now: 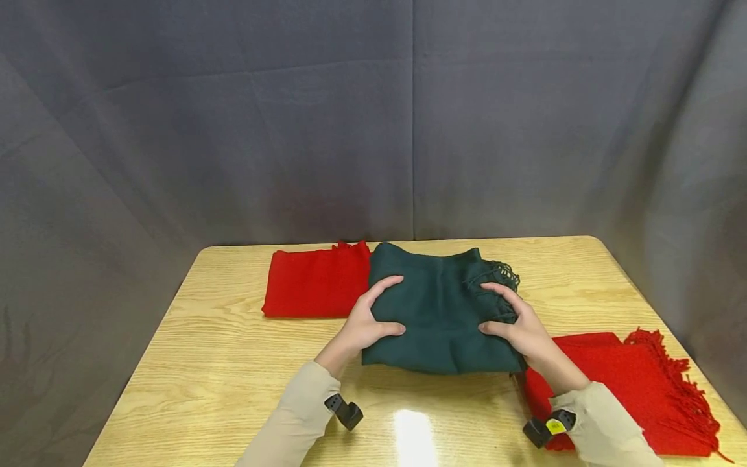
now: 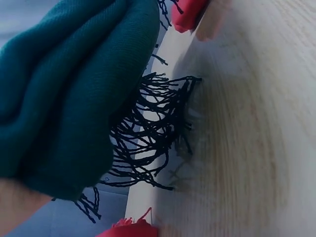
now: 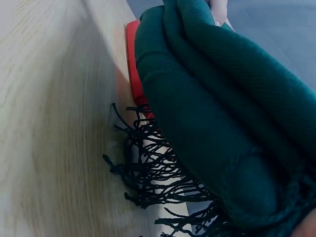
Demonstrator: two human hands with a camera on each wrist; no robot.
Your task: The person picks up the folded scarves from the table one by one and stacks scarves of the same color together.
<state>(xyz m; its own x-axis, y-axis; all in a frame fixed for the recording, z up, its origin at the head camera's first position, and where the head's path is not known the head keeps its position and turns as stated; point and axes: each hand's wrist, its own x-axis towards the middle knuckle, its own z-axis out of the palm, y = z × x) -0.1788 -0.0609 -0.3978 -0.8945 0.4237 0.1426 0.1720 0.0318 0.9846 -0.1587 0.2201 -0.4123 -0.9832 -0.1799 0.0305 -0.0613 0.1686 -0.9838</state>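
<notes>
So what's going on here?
A person is holding a folded dark green cloth over a wooden table, left hand at one end and right hand at the other. Wrist views show it raised, dark fringe hanging below. One folded red cloth lies toward the far edge, on the left hand's side; a fringed red cloth lies nearer, partly hidden by the right arm.

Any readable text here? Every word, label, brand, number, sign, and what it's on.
None readable.
Small yellow label on the black right-wrist device: marks too small and blurred to read.
Dark green fringed cloth: no text visible.
</notes>
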